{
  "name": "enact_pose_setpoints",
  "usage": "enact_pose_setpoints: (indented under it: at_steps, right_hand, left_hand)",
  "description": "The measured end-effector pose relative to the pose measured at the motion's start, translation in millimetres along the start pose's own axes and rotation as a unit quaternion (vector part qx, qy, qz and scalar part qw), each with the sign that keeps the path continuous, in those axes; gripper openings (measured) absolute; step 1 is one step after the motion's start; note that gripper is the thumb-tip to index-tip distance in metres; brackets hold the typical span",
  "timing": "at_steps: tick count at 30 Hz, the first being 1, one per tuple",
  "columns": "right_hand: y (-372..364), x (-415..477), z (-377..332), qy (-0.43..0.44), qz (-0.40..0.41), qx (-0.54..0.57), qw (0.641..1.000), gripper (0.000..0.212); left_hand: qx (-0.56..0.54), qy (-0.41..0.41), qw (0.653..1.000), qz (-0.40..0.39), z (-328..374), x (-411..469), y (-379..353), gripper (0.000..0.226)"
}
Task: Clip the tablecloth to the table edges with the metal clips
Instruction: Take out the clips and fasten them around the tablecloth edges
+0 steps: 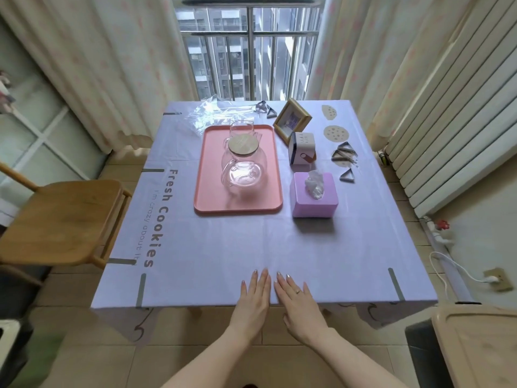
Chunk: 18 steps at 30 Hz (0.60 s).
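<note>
Resting palms-down side by side at the near table edge, the left hand (255,295) and right hand (293,296) lie flat on the lilac tablecloth (223,247), fingers straight and close together, holding nothing; the right hand wears 1 ring. The smooth cloth covers the whole square table and hangs over its near edge. 2 flat grey clip arms sit along that near edge, 1 at the left corner (140,290) and 1 at the right corner (396,284), each long axis running away from the edge. 3 more (152,170) cross the left edge, pointing inward. Farther in stand 1 purple tissue box (314,200) and 1 pink rounded-rectangle tray (237,169) carrying 2 clear glass vessels, 1 with a round wooden lid. Right of these, 1 loose triangular metal clip (347,175) lies alone, with a small cluster (344,154) beyond it whose number I cannot tell. Near the far edge are 1 white cube (303,148), 1 wooden picture frame (292,120), crumpled clear plastic (212,113) and more clips (267,109).
</note>
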State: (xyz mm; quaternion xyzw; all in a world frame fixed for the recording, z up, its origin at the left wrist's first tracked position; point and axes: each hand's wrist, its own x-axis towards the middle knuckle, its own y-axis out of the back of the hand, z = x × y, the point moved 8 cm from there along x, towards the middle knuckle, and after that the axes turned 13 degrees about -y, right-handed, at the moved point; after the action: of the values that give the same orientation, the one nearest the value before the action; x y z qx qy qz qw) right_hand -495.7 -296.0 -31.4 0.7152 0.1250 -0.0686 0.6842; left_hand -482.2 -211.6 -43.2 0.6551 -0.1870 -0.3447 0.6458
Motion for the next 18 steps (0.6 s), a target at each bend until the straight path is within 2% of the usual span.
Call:
enact_pose_setpoints:
  at_steps: [6, 9, 11, 13, 16, 18]
  right_hand:
    - [-1.3, -0.3, 4.0, -0.048, -0.026, 0.012, 0.998, 0.092]
    - [6.5, -0.2, -2.7, -0.027, -0.058, 0.033, 0.997, 0.081]
    - [12.3, 1.5, -5.9, -0.028, -0.040, 0.010, 0.999, 0.075]
    - [17.6, 2.4, -8.3, -0.039, -0.015, 0.018, 0.999, 0.085]
    - [7.3, -1.9, -27.6, -0.021, 0.004, 0.011, 1.000, 0.088]
    - [1.7, -5.0, -48.4, 0.011, -0.001, 0.008, 1.000, 0.087]
  left_hand:
    - [0.017, -0.007, 1.000, -0.014, 3.1, -1.1, -1.5, 0.072]
    - [0.003, -0.020, 0.999, 0.026, 3.7, 0.0, 4.0, 0.081]
    - [-0.040, -0.016, 0.998, 0.036, -0.2, -1.1, 8.4, 0.096]
    - [-0.079, 0.011, 0.996, 0.048, -14.2, -10.6, 14.4, 0.101]
    - [-0.073, 0.011, 0.996, 0.042, -35.6, -39.1, 13.5, 0.110]
    - [-0.035, 0.058, 0.997, 0.033, -62.3, -66.6, 12.7, 0.110]
